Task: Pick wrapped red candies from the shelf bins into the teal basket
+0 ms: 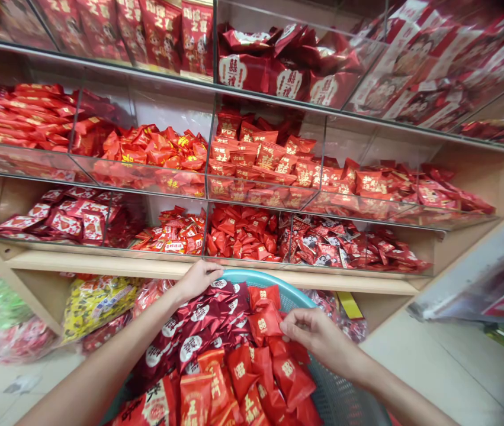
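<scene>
A turquoise plastic basket (298,294) full of wrapped packets stands in front of me. My left hand (199,279) is at its far rim, fingers curled closed over the edge. On the right side, my right hand (308,332) pinches the edge of a small red packet (264,323) with gold print, which rests on others like it. Dark red packets (199,312) with white round labels fill the basket's left half. Nearer to me lie orange-red packets (196,396) with gold characters and a larger red packet (151,408) with a pale label.
Shelves with clear dividers rise behind the basket, holding red packets (243,231) in several compartments. Below the wooden shelf edge (100,263) sit a yellow printed bag (96,305) and plastic bags of pink and green goods (12,319). Pale floor tiles (429,361) show at right.
</scene>
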`<state>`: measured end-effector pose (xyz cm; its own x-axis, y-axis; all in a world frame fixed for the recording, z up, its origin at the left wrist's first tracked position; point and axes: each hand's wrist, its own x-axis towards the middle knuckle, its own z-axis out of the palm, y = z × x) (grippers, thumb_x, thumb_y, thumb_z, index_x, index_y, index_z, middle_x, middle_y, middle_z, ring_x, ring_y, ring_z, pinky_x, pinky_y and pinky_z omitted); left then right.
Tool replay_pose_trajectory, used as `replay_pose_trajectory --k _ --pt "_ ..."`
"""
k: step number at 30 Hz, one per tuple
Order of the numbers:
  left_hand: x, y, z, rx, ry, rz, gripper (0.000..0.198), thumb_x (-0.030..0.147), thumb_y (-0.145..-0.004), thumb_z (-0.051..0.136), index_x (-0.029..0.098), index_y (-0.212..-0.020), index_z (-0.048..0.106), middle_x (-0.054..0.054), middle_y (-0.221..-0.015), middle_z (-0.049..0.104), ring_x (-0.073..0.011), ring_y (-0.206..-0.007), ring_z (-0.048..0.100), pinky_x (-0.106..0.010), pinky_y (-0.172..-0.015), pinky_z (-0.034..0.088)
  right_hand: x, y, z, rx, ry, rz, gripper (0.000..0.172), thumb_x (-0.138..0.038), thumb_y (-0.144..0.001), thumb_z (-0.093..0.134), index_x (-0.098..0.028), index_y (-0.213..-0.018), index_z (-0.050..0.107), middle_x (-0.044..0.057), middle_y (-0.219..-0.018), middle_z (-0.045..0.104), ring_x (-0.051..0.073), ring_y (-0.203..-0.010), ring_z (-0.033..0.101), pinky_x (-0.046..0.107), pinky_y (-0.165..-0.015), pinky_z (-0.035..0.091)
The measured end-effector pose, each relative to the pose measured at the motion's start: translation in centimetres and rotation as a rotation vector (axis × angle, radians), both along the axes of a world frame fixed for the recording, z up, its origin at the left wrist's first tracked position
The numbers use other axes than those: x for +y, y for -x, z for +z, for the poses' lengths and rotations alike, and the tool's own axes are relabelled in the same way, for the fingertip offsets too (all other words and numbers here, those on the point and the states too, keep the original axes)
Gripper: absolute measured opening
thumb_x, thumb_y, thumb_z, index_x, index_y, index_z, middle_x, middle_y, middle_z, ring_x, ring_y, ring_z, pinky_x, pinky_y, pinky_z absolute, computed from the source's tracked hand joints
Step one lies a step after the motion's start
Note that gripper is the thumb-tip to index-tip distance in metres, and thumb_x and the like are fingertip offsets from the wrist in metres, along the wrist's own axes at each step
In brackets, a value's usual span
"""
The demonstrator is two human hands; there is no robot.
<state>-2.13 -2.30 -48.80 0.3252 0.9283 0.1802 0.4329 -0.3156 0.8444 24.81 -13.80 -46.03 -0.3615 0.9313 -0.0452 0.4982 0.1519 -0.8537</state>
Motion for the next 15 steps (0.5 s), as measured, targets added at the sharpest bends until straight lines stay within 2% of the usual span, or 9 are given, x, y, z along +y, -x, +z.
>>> replay_pose_trajectory --k 6,12,15 --pt "0.0 0.1 -0.1 0.023 -0.013 -0.004 0.033 0.039 -0.074 0.052 0.014 -0.085 0.07 -0.004 -0.086 0.07 -0.0197 -0.082 0.06 -0.028 -0.079 0.045 -0.4 -0.4 -0.2 -0.032 0.045 0.014 0.031 -0.04 -0.081 0.046 -0.016 -0.064 0.055 0.001 -0.063 0.059 0.011 -0.057 0.048 0.021 -0.054 0.035" --pt "0.1 0.1 -0.2 0.043 -0.01 -0.02 0.035 0.039 -0.076 0.049 0.011 -0.084 0.069 -0.006 -0.086 0.069 -0.0195 -0.082 0.059 -0.027 -0.079 0.044 -0.4 -0.8 -1.1 -0.084 0.111 -0.001 0.019 -0.022 -0.072 0.046 -0.017 -0.056 0.054 0.001 -0.057 0.059 0.012 -0.055 0.051 0.022 -0.053 0.037" --pt "0.0 0.1 -0.2 0.038 -0.001 -0.017 0.036 0.04 -0.075 0.05 0.011 -0.086 0.069 -0.006 -0.087 0.069 -0.0195 -0.082 0.059 -0.027 -0.078 0.044 -0.2 -0.7 -1.2 -0.132 0.112 -0.021 0.019 -0.019 -0.068 0.043 -0.017 -0.052 0.053 0.0 -0.053 0.059 0.012 -0.052 0.052 0.021 -0.05 0.036"
